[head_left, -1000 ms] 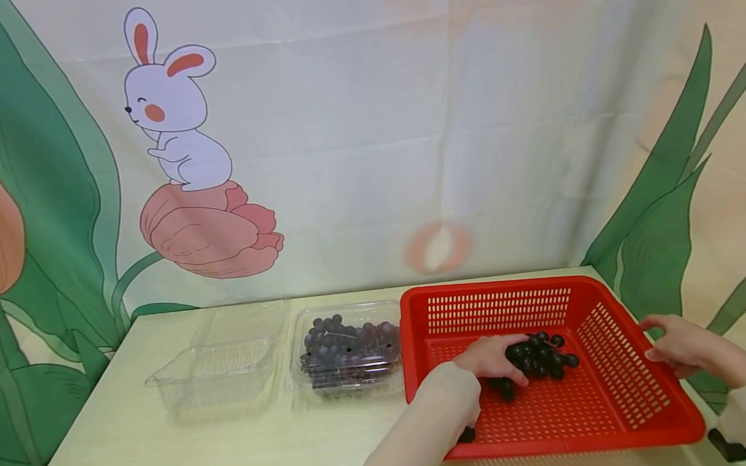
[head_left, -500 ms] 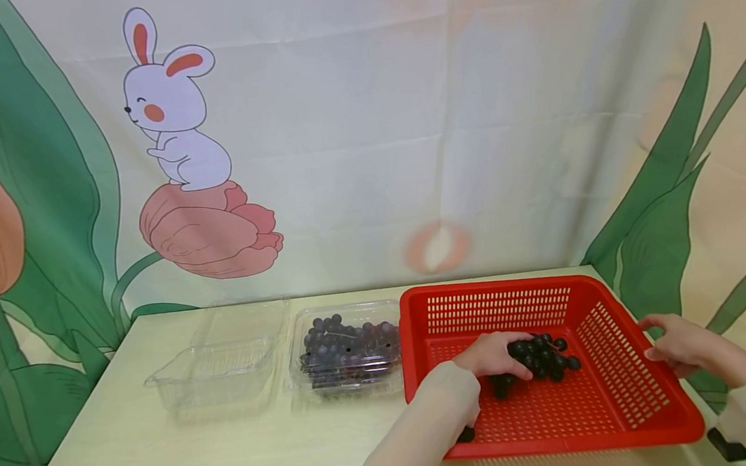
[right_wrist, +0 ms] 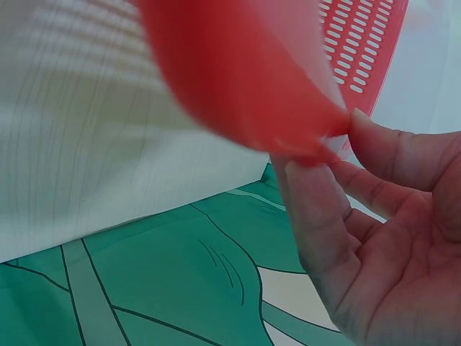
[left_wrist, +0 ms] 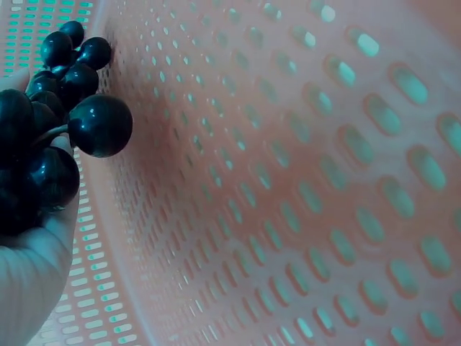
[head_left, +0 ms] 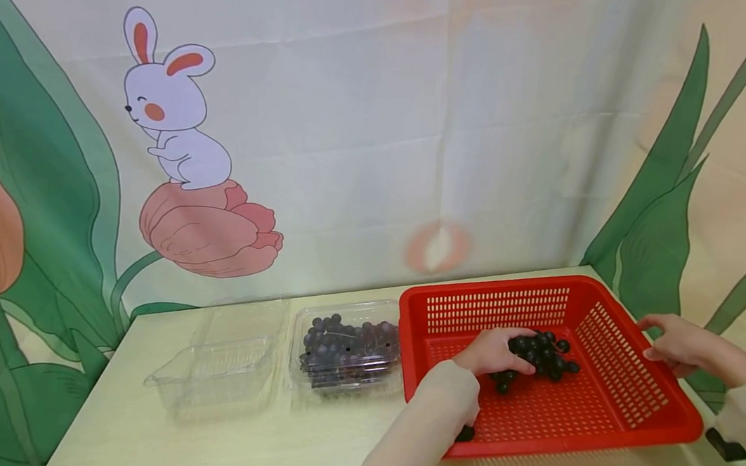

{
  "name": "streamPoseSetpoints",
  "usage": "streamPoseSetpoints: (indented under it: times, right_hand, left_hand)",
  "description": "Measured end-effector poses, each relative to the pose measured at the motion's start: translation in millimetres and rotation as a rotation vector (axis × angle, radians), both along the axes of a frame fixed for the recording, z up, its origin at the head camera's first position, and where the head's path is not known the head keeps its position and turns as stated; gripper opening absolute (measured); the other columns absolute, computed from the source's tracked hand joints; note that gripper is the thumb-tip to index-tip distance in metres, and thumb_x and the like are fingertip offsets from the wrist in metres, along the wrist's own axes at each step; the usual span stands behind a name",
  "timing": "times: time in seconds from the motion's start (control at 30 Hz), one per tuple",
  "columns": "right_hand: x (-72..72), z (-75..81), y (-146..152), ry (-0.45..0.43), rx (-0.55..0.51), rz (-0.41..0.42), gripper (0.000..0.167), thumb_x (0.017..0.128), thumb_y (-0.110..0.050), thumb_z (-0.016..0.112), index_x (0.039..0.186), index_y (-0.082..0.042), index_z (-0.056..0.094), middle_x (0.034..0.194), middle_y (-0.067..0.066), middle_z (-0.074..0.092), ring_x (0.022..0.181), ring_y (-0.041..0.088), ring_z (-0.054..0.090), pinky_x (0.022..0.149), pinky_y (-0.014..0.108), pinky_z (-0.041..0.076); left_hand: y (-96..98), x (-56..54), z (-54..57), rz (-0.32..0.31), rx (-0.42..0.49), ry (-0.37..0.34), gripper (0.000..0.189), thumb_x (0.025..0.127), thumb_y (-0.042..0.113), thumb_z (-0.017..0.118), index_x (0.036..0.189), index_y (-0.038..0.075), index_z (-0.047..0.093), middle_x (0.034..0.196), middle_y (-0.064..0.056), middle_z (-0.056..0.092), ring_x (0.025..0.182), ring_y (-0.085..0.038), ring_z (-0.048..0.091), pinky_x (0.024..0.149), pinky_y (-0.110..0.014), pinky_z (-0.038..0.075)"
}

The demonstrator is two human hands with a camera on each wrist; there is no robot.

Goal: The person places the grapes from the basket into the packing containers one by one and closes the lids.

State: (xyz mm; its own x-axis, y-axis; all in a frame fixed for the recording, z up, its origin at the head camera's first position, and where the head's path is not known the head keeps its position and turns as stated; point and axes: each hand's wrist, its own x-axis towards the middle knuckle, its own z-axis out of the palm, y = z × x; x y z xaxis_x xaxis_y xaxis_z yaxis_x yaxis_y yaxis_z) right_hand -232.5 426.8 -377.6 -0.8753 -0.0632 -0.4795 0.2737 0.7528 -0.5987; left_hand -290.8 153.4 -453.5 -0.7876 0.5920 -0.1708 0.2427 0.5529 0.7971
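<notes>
A bunch of dark grapes point(head_left: 540, 354) is in the red perforated basket point(head_left: 526, 449). My left hand point(head_left: 493, 350) grips the bunch, with the thumb on the near side and the other fingers round the far side, partly hidden by the grapes. In the left wrist view the grapes point(left_wrist: 54, 169) lie against the palm, close beside the basket's wall point(left_wrist: 288, 173). At the basket's right side my right hand point(head_left: 680, 345) pinches the rim. The right wrist view shows the thumb above and fingers below the red rim point(right_wrist: 288, 130), held by the right hand point(right_wrist: 389, 238).
Left of the basket stands a clear plastic clamshell box point(head_left: 348, 348) with dark grapes inside. Farther left, another clear clamshell point(head_left: 214, 372) stands with its lid raised. All rest on a pale wooden table point(head_left: 260, 445) against a printed cloth backdrop point(head_left: 353, 119).
The left hand has moved slightly to the right, and the grapes in it have shifted and turned a little. The right hand stays at the basket's rim.
</notes>
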Motion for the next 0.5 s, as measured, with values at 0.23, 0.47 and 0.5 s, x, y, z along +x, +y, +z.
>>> streamPoseSetpoints:
  times: [0.23,0.47,0.5]
  right_hand:
    - [-1.0,-1.7,-0.1,-0.002,-0.015,-0.001,0.055,0.084,0.003,0.047,0.126,0.019,0.016,0.077,0.008,0.059,0.054,0.014,0.055,0.054,0.032,0.050]
    - [-1.9,-2.0,0.1,0.007,-0.007,0.000,0.055,0.083,0.003,0.048,0.125,0.020,0.016,0.078,0.010,0.060,0.054,0.015,0.056,0.055,0.033,0.051]
    - [-1.8,-1.8,-0.1,0.008,-0.005,0.001,0.055,0.083,0.003,0.047,0.125,0.019,0.016,0.078,0.010,0.060,0.054,0.015,0.055,0.054,0.033,0.050]
  left_hand:
    - [-1.2,1.4,4.4,-0.015,0.027,0.015,0.047,0.070,0.027,0.073,0.114,0.033,0.058,0.114,0.008,0.056,0.102,-0.007,0.050,0.082,-0.024,0.043]
    - [-1.4,0.9,7.7,-0.030,0.062,0.033,0.042,0.071,0.029,0.072,0.111,0.033,0.059,0.108,0.009,0.059,0.093,-0.006,0.052,0.078,-0.023,0.044]
    - [-1.3,0.3,7.8,-0.032,0.072,0.033,0.042,0.071,0.029,0.072,0.111,0.033,0.059,0.106,0.009,0.059,0.091,-0.005,0.052,0.077,-0.022,0.044]
